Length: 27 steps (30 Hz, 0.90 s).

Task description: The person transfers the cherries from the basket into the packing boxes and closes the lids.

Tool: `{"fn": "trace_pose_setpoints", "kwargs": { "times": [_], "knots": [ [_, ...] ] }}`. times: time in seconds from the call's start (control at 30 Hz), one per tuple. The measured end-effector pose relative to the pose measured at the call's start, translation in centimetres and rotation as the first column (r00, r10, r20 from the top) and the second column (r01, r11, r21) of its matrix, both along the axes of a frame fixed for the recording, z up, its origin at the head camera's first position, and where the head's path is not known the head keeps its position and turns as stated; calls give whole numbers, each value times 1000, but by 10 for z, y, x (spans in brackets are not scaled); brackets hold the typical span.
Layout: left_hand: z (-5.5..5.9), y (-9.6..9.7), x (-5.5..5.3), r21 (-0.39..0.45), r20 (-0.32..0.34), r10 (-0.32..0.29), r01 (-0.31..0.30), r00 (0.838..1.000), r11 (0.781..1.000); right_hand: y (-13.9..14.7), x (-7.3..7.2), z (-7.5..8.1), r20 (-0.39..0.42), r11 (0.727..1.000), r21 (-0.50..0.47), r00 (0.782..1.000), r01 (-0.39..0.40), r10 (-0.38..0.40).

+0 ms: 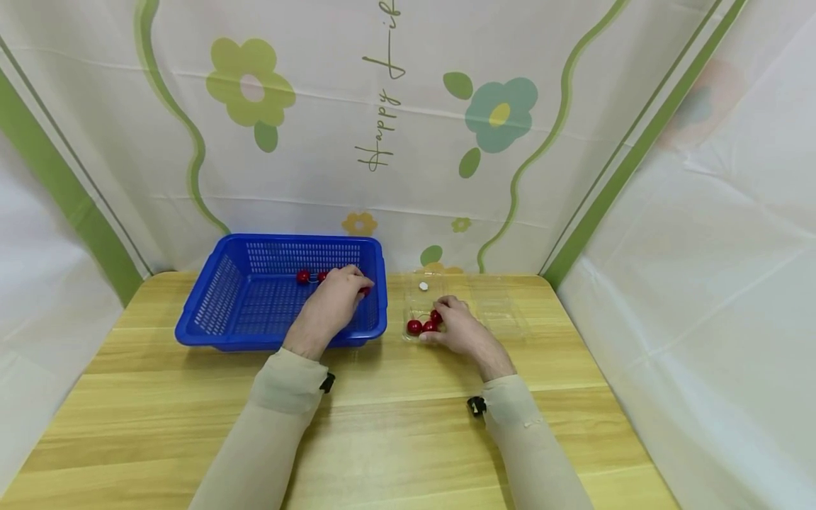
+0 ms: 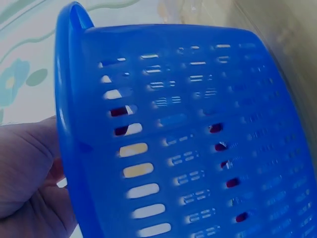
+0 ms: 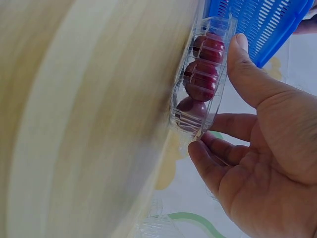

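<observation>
Cherries, a small group of them, lie in two places, and we find one in the grip of the left hand (image 1: pixel 333 303): thumb and fingers pinch this held cherry (image 1: pixel 365 290) inside the blue basket (image 1: pixel 213 301), beside its right wall. In the left wrist view we see red between the digits, just past the rim. Farther left in the basket we note two loose cherries (image 1: pixel 303 277) with stems, near the back wall and just beyond the left hand; the hand and wrist hide part of the basket floor from us.

In the grip of the right hand (image 1: pixel 460 329) we see the clear box (image 1: pixel 417 303), held at its side between thumb and fingers. Three boxed cherries (image 1: pixel 414 327) sit in its front part, directly beside the fingers. Behind them we observe a small white piece (image 1: pixel 423 286), and to the right a clear plastic section (image 1: pixel 500 312); whether it joins the box we cannot tell.

The basket's right wall stands between the left hand and the box. Both containers rest on the wooden surface (image 1: pixel 395 425), in front of a printed cloth (image 1: pixel 331 106).
</observation>
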<state>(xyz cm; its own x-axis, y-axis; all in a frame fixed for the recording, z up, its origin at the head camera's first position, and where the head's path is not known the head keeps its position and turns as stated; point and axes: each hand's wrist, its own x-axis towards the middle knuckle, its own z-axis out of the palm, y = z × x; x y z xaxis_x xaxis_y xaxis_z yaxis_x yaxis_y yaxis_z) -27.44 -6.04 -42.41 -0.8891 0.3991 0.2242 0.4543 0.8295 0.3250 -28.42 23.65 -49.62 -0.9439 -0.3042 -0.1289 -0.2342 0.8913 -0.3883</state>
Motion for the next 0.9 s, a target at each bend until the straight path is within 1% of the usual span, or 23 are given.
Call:
{"fn": "trace_pose_setpoints", "kwargs": {
  "times": [0.27,0.3,0.43,0.47,0.5,0.53,0.67,0.7,0.77,0.9],
  "knots": [
    [6,7,6,58,-14,3,-2,1000,998,2,-4,-3,26,999,-40,1000,6,-5],
    [7,9,7,64,-11,3,-2,1000,998,6,-8,-10,9,999,-36,1000,-3,4],
    [9,16,11,76,-11,-4,5,1000,997,9,-12,-16,14,999,-47,1000,-8,9],
    [9,18,12,76,-13,-8,9,1000,997,15,-17,-25,-8,998,-50,1000,-29,29],
    [9,20,13,76,-19,-13,15,1000,997,15,-17,-25,-7,998,-48,1000,-29,29],
    [8,22,14,76,-29,-22,24,999,997,12,-14,-19,12,998,-56,1000,-22,23],
    [7,30,17,71,-64,-52,56,997,996,10,-10,-14,5,999,-46,1000,-23,23],
    [6,32,17,68,-71,-58,62,996,996,3,-4,-4,22,999,-36,1000,-3,4],
    [6,37,19,64,-70,-65,69,995,996,2,-1,-3,11,1000,-28,1000,-3,4],
    [4,45,20,60,-46,-77,80,996,995,0,1,0,1,1000,-19,1000,-1,1]
  ]
}}
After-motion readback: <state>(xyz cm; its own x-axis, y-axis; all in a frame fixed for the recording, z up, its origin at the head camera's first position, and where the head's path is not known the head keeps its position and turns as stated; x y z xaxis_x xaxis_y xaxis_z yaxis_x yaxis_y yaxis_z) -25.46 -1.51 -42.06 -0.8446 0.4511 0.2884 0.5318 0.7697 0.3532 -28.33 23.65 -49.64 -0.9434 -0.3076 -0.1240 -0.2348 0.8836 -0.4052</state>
